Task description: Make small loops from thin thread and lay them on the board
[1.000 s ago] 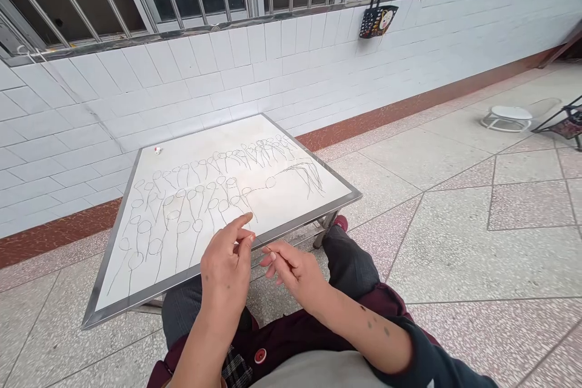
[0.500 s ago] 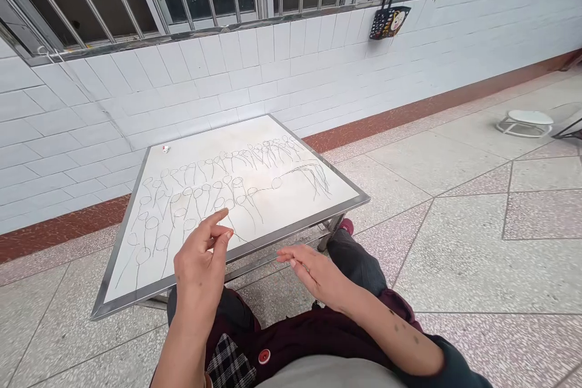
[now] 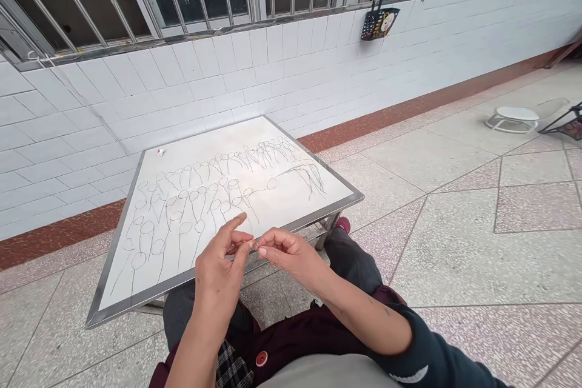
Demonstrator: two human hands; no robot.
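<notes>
Over the near edge of a white metal-rimmed table (image 3: 291,211), my two hands meet fingertip to fingertip. My left hand (image 3: 219,270) pinches with thumb and finger, the index finger raised. My right hand (image 3: 291,256) is closed in a pinch right beside it. Between them is a thin dark strand (image 3: 282,291), which hangs below the right fingers; whether it is thread or wire I cannot tell. Rows of similar looped strands (image 3: 264,148) with loose tails lie across the tabletop. A bundle of straight strands (image 3: 313,174) rests at its right side.
A small white-and-red item (image 3: 160,152) sits at the table's far left corner. Behind the table stands a white tiled wall (image 3: 191,85) with barred windows and a hanging patterned bag (image 3: 379,23). A low white stool (image 3: 513,118) is on the floor at right.
My right hand has moved left and up, and its fingers have closed at the left fingertips. The left hand has shifted right towards it. The view has turned slightly.
</notes>
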